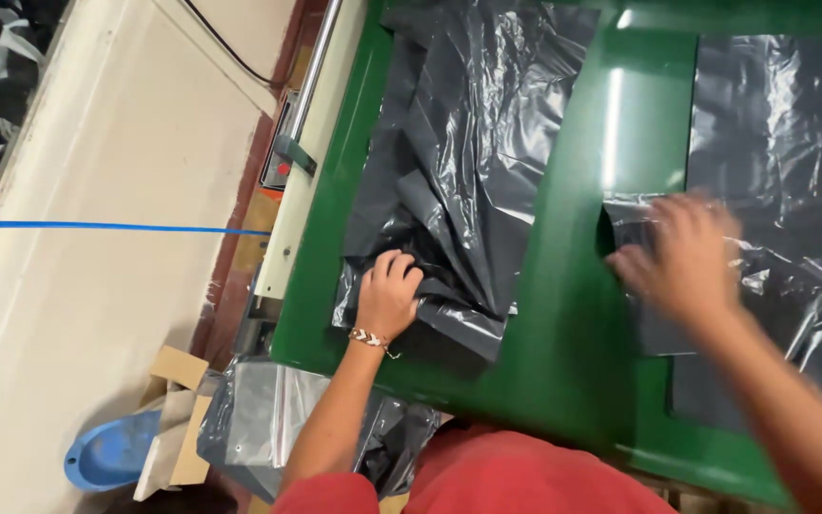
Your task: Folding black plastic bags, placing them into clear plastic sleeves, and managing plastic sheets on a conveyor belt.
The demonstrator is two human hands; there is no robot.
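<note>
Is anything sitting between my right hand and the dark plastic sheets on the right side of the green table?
Nothing visible. The right hand, blurred, lies directly on the dark grey plastic sheets on the green table.

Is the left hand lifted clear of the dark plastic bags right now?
No. The left hand rests pressed on the crumpled pile of dark plastic bags lying on the green table.

Left hand (388, 293) curled, fingers bent downward, beaded band at the wrist; right hand (682, 255) blurred, fingers spread flat.
</note>
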